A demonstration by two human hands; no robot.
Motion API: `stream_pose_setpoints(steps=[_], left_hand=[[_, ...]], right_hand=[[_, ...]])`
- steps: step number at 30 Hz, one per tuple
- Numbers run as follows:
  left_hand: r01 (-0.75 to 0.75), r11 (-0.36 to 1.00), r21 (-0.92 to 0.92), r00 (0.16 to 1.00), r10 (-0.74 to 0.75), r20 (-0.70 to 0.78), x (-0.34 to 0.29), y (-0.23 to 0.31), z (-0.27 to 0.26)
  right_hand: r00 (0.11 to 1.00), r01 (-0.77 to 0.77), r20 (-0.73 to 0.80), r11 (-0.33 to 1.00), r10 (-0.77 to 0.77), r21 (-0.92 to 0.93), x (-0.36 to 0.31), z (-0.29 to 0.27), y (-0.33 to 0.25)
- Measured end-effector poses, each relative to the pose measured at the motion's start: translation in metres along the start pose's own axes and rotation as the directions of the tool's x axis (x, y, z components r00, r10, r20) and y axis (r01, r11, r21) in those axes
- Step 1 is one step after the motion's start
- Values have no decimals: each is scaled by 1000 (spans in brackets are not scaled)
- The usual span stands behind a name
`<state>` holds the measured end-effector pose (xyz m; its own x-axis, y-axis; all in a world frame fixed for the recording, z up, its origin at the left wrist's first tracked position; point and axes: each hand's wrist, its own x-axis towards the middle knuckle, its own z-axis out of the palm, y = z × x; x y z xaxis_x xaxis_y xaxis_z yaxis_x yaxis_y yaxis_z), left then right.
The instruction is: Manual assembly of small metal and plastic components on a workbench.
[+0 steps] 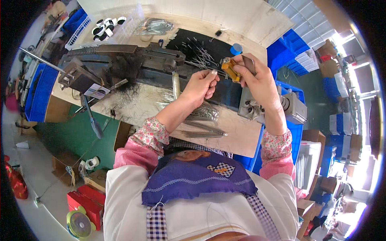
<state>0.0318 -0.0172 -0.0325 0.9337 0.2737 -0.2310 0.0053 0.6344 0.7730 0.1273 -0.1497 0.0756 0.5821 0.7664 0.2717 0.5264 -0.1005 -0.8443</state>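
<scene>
My left hand (198,87) is closed in a pinch over the bench, and what its fingertips hold, if anything, is too small to name. Just to its right, my right hand (258,77) grips a small yellow block-shaped tool (230,70) with metal parts. The two hands are close together but apart. Beyond them, thin looped wire rods (201,54) lie scattered on a black mat (181,40). A blue round cap (236,49) sits behind the yellow tool. Bundles of wire rods (205,113) rest on the bench below my left wrist.
A long dark metal machine (155,56) with loose black bristles (128,66) spans the left of the bench. A grey motor-like unit (295,107) stands at right. A clear tray (128,35) holds black-and-white rolls at the back left. Blue crates (287,50) stand at right.
</scene>
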Motion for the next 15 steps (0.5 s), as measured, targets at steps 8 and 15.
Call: stream_pose_setpoints(steps=[8,15], left_hand=[[-224,975,-10,955,217,-201,-9,-4,3],[-250,965,-76,933,219,-287,-14,-2,-1]], right_hand=[[1000,0,-1,971,0,-240,31,-7,23],[864,199,504,924,-9,-326,66,53,36]])
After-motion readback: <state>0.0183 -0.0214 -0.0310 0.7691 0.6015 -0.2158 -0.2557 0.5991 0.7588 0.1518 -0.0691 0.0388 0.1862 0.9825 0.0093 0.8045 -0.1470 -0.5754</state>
